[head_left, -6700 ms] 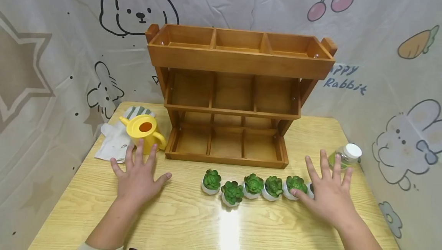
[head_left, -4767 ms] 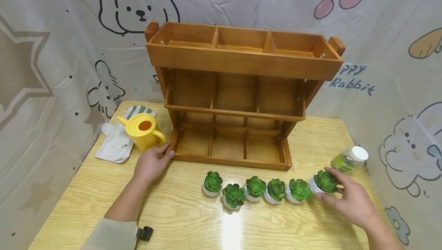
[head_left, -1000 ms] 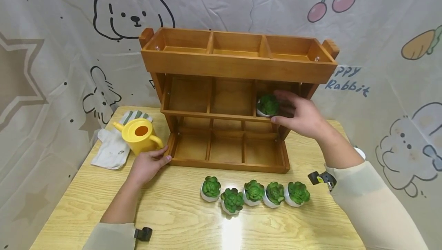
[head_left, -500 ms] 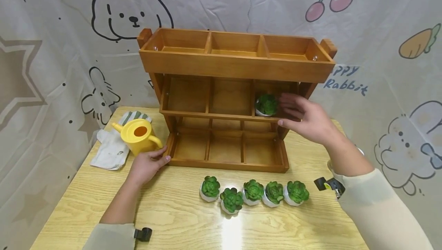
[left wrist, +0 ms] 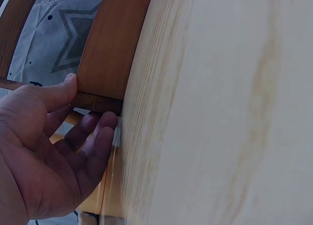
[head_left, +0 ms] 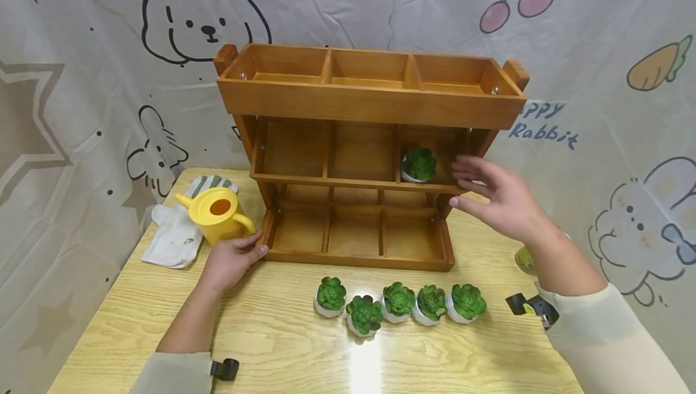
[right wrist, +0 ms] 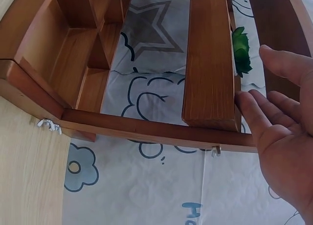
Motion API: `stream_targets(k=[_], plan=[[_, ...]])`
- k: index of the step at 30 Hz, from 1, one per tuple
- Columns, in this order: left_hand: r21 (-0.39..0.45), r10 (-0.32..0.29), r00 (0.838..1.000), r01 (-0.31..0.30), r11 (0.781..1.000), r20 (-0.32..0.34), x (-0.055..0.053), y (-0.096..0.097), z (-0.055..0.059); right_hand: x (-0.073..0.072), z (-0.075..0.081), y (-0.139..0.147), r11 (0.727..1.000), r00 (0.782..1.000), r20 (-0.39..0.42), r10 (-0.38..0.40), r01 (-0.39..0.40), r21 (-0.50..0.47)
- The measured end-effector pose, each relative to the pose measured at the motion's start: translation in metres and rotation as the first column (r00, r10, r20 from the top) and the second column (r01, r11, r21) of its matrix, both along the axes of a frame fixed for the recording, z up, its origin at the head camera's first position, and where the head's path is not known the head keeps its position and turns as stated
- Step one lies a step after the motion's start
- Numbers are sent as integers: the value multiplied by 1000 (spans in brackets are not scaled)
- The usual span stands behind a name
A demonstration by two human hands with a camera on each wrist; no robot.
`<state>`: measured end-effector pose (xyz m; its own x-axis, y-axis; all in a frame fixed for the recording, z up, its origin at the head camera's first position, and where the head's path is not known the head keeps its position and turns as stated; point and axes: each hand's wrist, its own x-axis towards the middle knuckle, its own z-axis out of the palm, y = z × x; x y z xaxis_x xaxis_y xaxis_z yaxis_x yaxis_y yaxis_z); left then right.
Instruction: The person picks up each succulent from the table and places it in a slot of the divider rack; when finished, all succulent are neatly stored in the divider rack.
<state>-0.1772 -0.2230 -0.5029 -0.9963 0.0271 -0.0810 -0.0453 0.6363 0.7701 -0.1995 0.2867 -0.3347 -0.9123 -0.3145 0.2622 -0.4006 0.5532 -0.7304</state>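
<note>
A three-tier wooden rack with three compartments per tier stands at the back of the table. My left hand grips its bottom left front corner, thumb on the front board and fingers curled at the end. One potted succulent in a white pot sits in the right compartment of the middle tier, against the divider. To its right, apart from it, my right hand holds nothing, fingers extended near the tier's right end. Several more potted succulents stand in a row before the rack.
A yellow watering can stands close beside the left hand, by a white glove with striped cuff. At right, the right forearm mostly hides a jar. A printed curtain hangs behind.
My right hand took the rightmost succulent from the row, put it in the middle tier, let go and drew back rightward. My left hand moved from beside the watering can to the rack's corner.
</note>
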Motion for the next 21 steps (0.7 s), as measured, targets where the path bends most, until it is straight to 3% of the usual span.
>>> stream_targets(k=[21], plan=[[15, 8, 1000, -8, 1000, -8, -2, -2, -6, 33, -18, 18, 999, 998, -59, 13, -15, -48]])
